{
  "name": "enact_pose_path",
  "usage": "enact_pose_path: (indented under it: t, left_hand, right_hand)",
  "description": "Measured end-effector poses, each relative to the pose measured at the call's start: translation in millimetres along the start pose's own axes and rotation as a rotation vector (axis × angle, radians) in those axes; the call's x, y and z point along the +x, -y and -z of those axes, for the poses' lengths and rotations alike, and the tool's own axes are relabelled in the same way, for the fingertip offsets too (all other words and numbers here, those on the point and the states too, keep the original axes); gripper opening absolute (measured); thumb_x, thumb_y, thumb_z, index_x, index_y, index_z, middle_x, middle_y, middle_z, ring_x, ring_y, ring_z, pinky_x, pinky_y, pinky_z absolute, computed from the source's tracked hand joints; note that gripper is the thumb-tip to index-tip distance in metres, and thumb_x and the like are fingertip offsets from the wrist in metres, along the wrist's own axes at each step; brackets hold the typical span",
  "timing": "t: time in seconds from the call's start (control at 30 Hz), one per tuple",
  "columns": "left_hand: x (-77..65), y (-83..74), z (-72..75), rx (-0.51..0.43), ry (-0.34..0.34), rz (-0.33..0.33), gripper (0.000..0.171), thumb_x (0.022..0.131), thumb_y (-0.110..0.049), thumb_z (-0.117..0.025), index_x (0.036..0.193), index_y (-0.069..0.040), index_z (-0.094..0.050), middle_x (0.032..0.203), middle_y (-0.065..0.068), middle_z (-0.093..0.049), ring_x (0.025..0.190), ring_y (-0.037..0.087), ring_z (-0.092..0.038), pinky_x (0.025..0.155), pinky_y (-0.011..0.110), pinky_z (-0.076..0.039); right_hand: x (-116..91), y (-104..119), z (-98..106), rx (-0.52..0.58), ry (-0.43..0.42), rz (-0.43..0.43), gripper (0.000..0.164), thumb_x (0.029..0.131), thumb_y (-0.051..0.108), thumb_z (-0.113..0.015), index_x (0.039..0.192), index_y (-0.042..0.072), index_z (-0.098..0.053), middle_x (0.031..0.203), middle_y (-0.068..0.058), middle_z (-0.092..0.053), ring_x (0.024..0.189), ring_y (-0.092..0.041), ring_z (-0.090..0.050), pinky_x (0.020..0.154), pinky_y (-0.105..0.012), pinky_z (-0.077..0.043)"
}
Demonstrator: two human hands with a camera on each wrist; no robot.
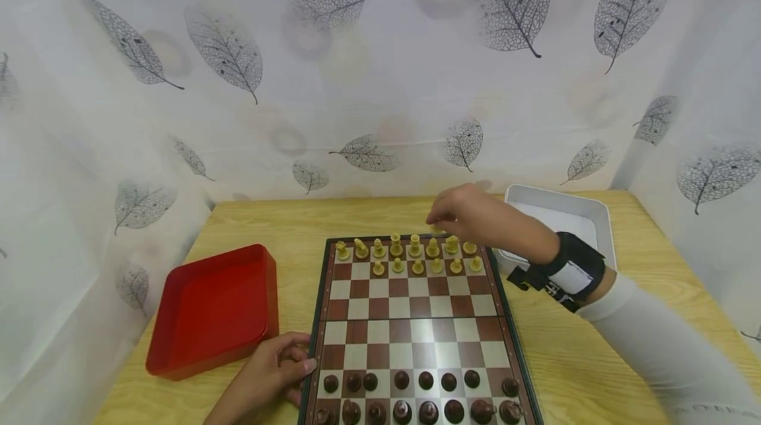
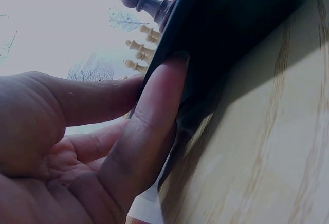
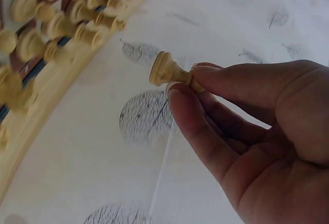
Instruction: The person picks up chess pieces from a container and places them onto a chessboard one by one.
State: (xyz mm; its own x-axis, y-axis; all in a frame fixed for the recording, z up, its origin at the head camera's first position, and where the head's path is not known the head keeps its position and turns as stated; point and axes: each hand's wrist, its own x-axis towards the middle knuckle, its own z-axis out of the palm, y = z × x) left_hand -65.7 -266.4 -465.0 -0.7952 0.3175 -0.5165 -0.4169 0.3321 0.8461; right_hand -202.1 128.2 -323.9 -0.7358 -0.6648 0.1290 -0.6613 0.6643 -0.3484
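A cream pawn is pinched by its head between the thumb and fingertips of my right hand, in the air past the far edge of the chessboard. My left hand grips the board's left edge near the front, and the left wrist view has its thumb and a finger on the dark rim. Cream pieces stand upright in the two far rows. Dark brown pieces fill the near end, some cut off by the head view's lower border.
A red plastic box stands left of the board on the wooden table. Behind my right forearm is a white tray, partly covered. Leaf-patterned cloth hangs behind the table and along its sides.
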Motion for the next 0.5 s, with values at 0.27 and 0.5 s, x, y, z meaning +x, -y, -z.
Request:
enact_pose_path:
  t: [0.27,0.5]
  left_hand:
    - [1.1,1.4,2.4,0.028,-0.005,-0.034,0.064,0.096,-0.019,-0.075,0.145,0.011,-0.046,0.099,0.01,-0.068,0.082,0.021,-0.07,0.067,0.042,-0.066]
    - [-0.7,2.7,1.0,0.041,-0.01,-0.031,0.066,0.096,-0.02,-0.075,0.145,0.012,-0.045,0.099,0.01,-0.068,0.081,0.021,-0.07,0.069,0.042,-0.066]
  right_hand:
    - [24.7,27.2,-22.4,0.067,0.045,0.082,0.014,0.095,0.005,-0.071,0.106,0.005,-0.08,0.103,-0.008,-0.079,0.093,-0.019,-0.075,0.084,-0.03,-0.064]
    - [43.4,43.2,-48.5,0.083,0.077,0.141,0.015,0.096,0.003,-0.07,0.106,0.006,-0.081,0.101,-0.007,-0.079,0.092,-0.017,-0.075,0.083,-0.023,-0.062]
